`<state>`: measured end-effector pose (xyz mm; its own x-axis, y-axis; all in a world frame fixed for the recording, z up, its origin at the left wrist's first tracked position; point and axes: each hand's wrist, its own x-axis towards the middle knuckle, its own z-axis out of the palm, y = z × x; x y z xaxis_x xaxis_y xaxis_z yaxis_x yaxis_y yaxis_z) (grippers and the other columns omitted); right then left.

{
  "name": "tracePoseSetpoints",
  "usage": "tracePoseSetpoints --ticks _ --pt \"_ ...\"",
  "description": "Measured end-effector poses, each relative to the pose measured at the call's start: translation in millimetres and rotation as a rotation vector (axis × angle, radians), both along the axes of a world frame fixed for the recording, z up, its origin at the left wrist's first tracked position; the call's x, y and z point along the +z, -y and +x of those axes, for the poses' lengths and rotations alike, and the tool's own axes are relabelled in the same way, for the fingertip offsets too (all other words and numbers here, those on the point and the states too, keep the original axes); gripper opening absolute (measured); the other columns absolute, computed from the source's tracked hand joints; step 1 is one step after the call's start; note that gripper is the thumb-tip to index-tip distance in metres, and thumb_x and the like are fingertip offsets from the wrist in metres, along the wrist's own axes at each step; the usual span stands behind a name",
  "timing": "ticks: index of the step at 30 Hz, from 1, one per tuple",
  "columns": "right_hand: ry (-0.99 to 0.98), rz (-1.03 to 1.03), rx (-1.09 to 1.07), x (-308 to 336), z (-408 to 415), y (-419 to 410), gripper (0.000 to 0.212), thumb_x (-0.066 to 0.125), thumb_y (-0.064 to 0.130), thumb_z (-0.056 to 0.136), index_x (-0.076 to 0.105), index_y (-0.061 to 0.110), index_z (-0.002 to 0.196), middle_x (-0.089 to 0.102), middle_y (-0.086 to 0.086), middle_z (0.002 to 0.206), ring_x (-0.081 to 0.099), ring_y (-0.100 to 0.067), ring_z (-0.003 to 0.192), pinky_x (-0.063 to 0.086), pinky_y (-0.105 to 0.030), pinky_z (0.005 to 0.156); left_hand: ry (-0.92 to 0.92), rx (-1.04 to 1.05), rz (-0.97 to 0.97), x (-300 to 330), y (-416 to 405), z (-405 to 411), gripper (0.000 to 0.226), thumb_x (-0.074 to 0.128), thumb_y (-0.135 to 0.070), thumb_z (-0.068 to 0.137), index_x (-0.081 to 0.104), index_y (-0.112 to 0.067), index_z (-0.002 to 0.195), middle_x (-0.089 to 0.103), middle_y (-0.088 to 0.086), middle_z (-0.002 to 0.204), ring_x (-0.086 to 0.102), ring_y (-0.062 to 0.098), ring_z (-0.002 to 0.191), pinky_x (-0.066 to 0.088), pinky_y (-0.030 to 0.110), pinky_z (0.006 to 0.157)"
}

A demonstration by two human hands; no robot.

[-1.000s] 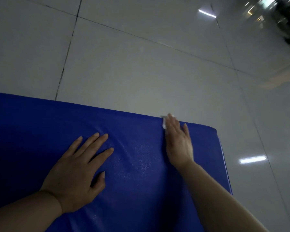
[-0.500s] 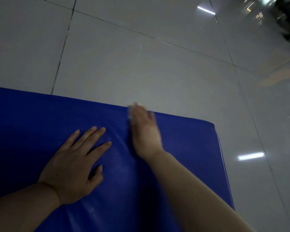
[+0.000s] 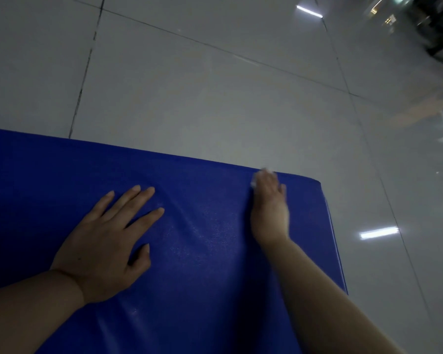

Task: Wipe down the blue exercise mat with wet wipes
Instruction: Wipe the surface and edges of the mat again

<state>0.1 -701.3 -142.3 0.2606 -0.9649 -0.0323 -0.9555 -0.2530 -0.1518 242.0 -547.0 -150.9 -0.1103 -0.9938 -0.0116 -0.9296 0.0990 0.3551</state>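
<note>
Mat: blue exercise mat (image 3: pixel 210 251) lies flat on the tiled floor (image 3: pixel 215 85), filling the view from 9 o'clock round to 5 o'clock, with its far right corner near 2 o'clock.
Left hand (image 3: pixel 105 241): your fingers are spread and straight, palm down at 8 o'clock, pressing the cover flat and gripping nothing.
Right hand (image 3: pixel 269 205): extended toward the far edge at 1 o'clock and blurred; it presses down on the wipe, but you cannot tell how far the fingers curl.
Wipe: white wet wipe (image 3: pixel 254 182) shows only as a sliver at your fingertips, touching the mat just inside the far edge.
Risk, overshoot: the wipe sits so near the edge that a long stroke could carry it onto the floor and bring grit back onto the mat.
Risk, wipe loss: so little wipe shows that it may be bunched; it could roll out from under your palm and leave bare skin rubbing.
Risk, creasing: the cover ripples between your hands; pushing against that fold could trap unwiped strips.
Risk, slip: a damp surface under your bracing left palm could let it slide as you lean.
</note>
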Motion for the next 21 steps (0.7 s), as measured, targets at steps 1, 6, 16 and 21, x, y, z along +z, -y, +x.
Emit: tracePoseSetpoints --ticks 1,6,16,21 --pt "0.024 0.000 0.120 -5.1 15.8 -7.5 0.049 0.030 0.002 0.100 0.027 0.010 0.148 0.017 -0.003 0.158 0.007 -0.014 0.146 -0.007 -0.027 0.115 0.002 -0.001 -0.002 -0.3 -0.1 0.2 0.058 0.037 -0.039 0.082 0.057 -0.014 0.130 0.036 0.009 0.149 0.029 0.022 0.137 0.013 0.041 0.114" --pt "-0.023 0.026 0.027 -1.0 -26.3 -3.4 0.053 0.028 0.004 0.100 0.017 0.014 0.151 0.011 0.002 0.158 0.001 -0.009 0.145 -0.009 -0.024 0.116 0.004 -0.008 -0.009 -3.5 0.8 0.4 0.059 0.037 -0.039 0.082 0.056 -0.014 0.132 0.035 0.010 0.150 0.030 0.024 0.137 0.011 0.040 0.115" --pt "0.031 0.080 -0.516 1.0 -160.6 -116.9 0.056 0.036 0.001 0.095 0.023 0.010 0.149 0.020 -0.005 0.157 0.013 -0.018 0.146 0.002 -0.027 0.117 0.041 -0.032 -0.039 -35.9 3.7 11.8 0.062 0.037 -0.042 0.082 0.046 -0.019 0.139 0.021 0.003 0.158 0.019 0.022 0.144 0.003 0.039 0.118" --pt "0.126 0.001 -0.560 -10.3 -162.1 -116.4 0.051 0.034 0.013 0.099 0.024 0.016 0.149 0.025 0.001 0.155 0.017 -0.013 0.144 0.009 -0.028 0.118 0.100 -0.027 -0.061 -64.5 8.3 22.2 0.066 0.032 -0.050 0.083 0.032 -0.032 0.147 0.019 0.000 0.158 0.018 0.023 0.145 0.002 0.042 0.117"
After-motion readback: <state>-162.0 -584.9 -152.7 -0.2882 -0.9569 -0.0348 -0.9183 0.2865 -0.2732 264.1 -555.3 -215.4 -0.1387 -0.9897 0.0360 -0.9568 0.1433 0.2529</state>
